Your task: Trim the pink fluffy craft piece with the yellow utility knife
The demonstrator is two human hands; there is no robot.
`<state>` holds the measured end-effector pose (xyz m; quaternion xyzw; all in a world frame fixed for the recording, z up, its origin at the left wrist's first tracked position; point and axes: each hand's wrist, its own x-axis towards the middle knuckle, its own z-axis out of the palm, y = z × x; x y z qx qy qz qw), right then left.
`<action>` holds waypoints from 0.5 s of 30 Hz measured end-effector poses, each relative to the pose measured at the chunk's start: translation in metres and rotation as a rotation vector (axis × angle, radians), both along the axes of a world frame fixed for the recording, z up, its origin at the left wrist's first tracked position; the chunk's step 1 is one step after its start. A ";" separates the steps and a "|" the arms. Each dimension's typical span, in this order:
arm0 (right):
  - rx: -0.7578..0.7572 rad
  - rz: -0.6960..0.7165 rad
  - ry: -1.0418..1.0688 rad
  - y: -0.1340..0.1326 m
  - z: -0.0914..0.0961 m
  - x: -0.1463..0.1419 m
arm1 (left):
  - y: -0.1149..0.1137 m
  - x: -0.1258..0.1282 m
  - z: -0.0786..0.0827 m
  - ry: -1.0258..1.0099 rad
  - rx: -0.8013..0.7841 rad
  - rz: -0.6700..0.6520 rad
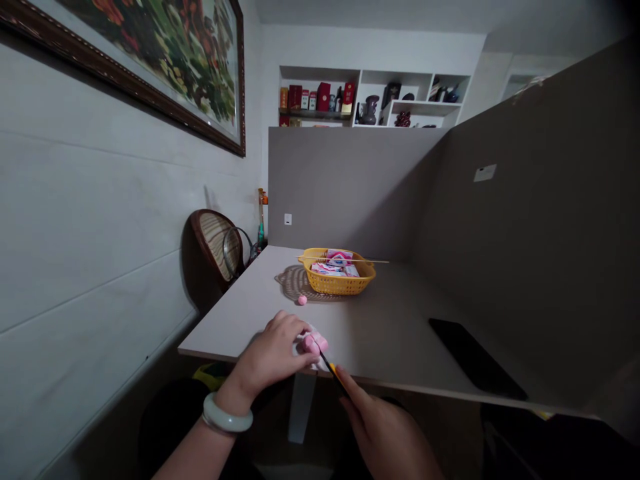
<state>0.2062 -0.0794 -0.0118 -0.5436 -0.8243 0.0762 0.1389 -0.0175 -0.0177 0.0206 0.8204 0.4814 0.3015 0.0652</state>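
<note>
At the table's near edge, the fingers and thumb of my left hand (279, 347) close around a pink clay-like lump (311, 345). Under and beside the lump lies something whitish, mostly hidden by my fingers. My right hand (377, 427) grips a thin dark-bladed knife (326, 362) with a bit of yellow near the fingers. The blade slants up to the left, and its tip meets the pink lump. A small pink ball (303, 301) rests on the table farther back, apart from both hands.
Beyond the ball stands a yellow plastic basket (337, 285) holding pink-and-white packets, with a thin stick (375, 261) across its rim. A flat black panel (475, 357) lies on the table at right. Grey partitions (350, 180) border the back and right. A chair (217, 243) leans at left.
</note>
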 end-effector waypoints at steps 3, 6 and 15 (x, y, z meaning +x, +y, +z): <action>-0.033 -0.006 0.026 0.003 0.002 -0.006 | 0.010 -0.009 0.003 0.000 -0.060 -0.051; -0.046 -0.017 0.025 0.003 0.002 -0.008 | 0.018 -0.014 0.003 -0.021 -0.090 -0.119; 0.015 -0.048 -0.072 0.011 0.011 -0.017 | 0.032 -0.010 -0.010 -0.136 -0.115 -0.100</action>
